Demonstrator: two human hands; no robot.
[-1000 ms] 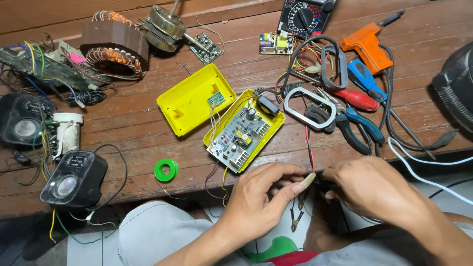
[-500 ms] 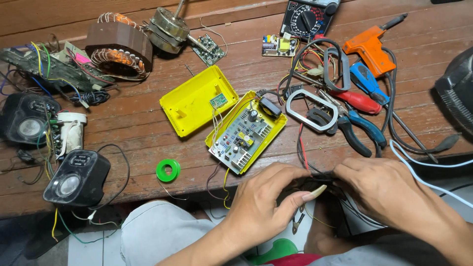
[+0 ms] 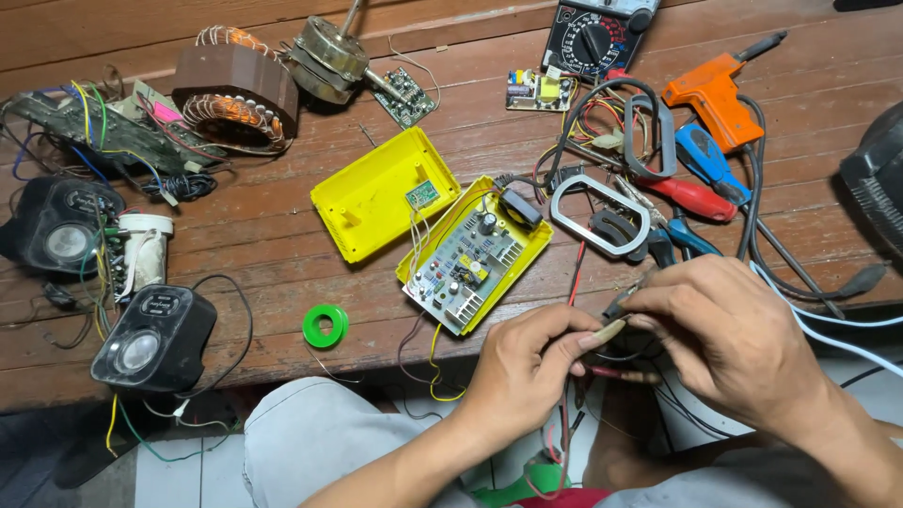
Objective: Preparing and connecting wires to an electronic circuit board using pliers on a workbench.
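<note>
My left hand (image 3: 527, 372) and my right hand (image 3: 720, 329) meet just past the front edge of the wooden table (image 3: 282, 235). Between their fingertips they pinch thin wires and a small pale clip (image 3: 607, 331); red and black leads (image 3: 576, 282) run from there up to the table. Just above the left hand lies an open yellow plastic case (image 3: 376, 193) whose second half holds a circuit board (image 3: 466, 265). Thin wires join the two halves.
A multimeter (image 3: 593, 38), an orange soldering gun (image 3: 710, 89), red and blue pliers (image 3: 696, 188) and grey metal frames (image 3: 602, 221) lie at the right. A green solder spool (image 3: 325, 325), black speakers (image 3: 155, 339), a motor stator (image 3: 235, 94) and wire bundles fill the left.
Both hands have shifted slightly right and up toward the table edge while still working the wires. The view has tilted a little; nothing on the table moved.
</note>
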